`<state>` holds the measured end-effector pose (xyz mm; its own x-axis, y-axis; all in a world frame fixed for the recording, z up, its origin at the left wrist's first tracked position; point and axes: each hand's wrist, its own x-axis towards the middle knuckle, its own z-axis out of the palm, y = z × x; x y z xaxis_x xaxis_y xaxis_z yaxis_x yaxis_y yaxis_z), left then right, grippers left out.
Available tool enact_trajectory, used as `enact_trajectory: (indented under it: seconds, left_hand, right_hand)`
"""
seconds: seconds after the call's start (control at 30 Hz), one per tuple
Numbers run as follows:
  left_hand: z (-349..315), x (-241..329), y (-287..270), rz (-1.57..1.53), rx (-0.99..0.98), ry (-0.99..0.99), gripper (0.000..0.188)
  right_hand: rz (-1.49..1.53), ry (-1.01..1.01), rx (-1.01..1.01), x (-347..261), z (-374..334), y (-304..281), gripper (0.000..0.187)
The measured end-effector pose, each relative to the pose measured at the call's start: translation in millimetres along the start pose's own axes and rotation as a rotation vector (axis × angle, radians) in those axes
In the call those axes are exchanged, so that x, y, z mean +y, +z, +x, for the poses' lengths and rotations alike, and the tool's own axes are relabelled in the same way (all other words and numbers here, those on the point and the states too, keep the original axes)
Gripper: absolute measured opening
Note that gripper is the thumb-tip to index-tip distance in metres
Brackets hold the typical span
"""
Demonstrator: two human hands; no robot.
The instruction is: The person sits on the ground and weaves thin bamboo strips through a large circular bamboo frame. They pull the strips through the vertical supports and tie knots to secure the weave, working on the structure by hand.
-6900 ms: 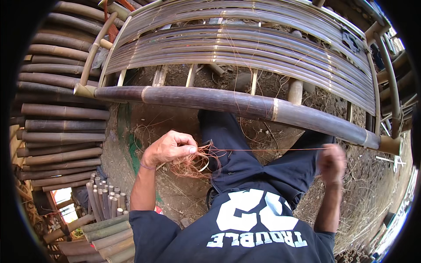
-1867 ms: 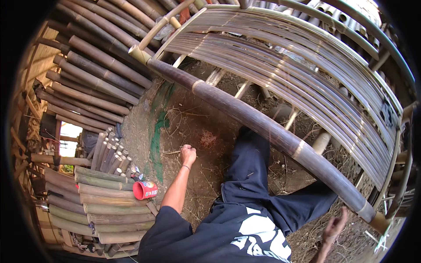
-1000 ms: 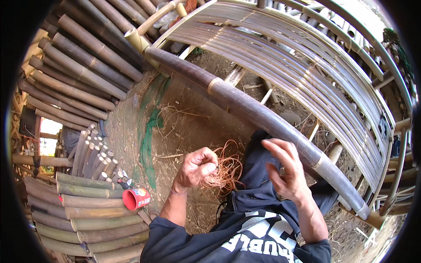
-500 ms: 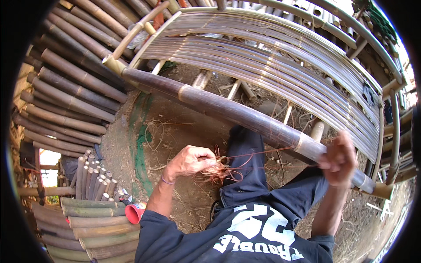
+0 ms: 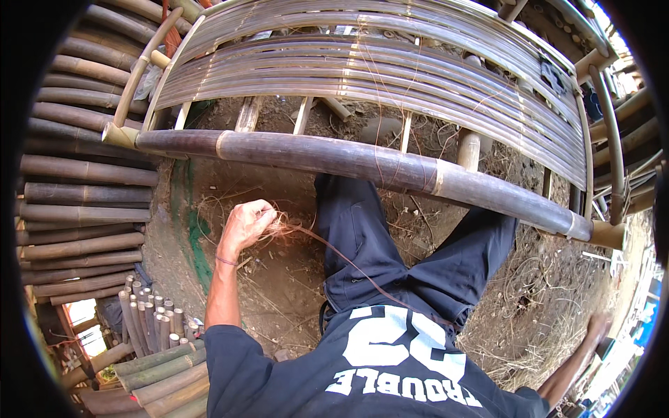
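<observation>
Out to the left, my left hand (image 5: 247, 224) is closed in a pinch on a loose tangle of thin reddish-brown twine (image 5: 284, 226). One strand (image 5: 348, 262) of it runs across my lap to the front of my shirt. My right arm reaches far out to the right, with my right hand (image 5: 599, 326) small and blurred near the edge of the view; its fingers cannot be made out. Ahead lies a bamboo bench frame with a thick dark front pole (image 5: 313, 157) and a seat of thin slats (image 5: 446, 90). Loose twine strands hang over the slats and pole.
Bamboo poles (image 5: 90, 194) are stacked along the left. Short cut pieces (image 5: 157, 317) stand upright at lower left, beside greenish poles (image 5: 164, 366). Green netting (image 5: 191, 240) lies on the dirt floor. Dry scraps (image 5: 509, 348) are strewn at the right.
My right hand has swung from beside the front pole far out to the right. The twine strand now crosses my lap instead of stretching toward the pole. The view has turned to the right.
</observation>
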<state>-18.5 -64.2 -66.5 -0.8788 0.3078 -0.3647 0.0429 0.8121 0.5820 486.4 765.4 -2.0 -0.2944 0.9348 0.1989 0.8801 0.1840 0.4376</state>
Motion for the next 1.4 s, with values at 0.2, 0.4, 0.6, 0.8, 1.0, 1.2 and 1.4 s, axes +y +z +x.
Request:
enact_trajectory:
  seconds: [0.2, 0.4, 0.6, 0.8, 1.0, 1.2, 1.4]
  left_hand:
    - [-0.5, 20.8, -9.7, 0.039, 0.046, 0.035, 0.020]
    - [-4.3, 28.1, -60.8, 0.045, 0.214, 0.054, 0.023]
    - [-1.6, -31.9, -81.9, -0.078, 0.274, -0.101, 0.024]
    - [15.0, -5.0, -42.4, -0.400, -0.099, 0.017, 0.015]
    - [17.5, 57.6, 20.5, 0.322, 0.622, 0.387, 0.050]
    - [-20.2, 72.7, 108.1, 0.058, 0.301, 0.464, 0.032]
    - [-25.2, 51.6, 107.9, 0.050, 0.192, 0.730, 0.013]
  right_hand:
    - [0.988, -1.184, -0.839, -366.1, -311.1, -222.7, 0.069]
    - [1.001, -1.404, -1.168, -453.7, -450.0, -204.6, 0.037]
    - [1.970, -0.618, -1.819, -370.3, -303.0, -194.8, 0.019]
    - [2.101, -0.318, -1.086, -244.8, -188.7, -169.4, 0.017]
    - [1.498, -0.521, -0.792, -249.7, -221.0, -172.2, 0.018]
    - [1.822, -0.368, -0.888, -270.4, -242.2, -178.3, 0.019]
    - [1.334, -0.340, 0.004, -228.9, -153.5, -174.2, 0.024]
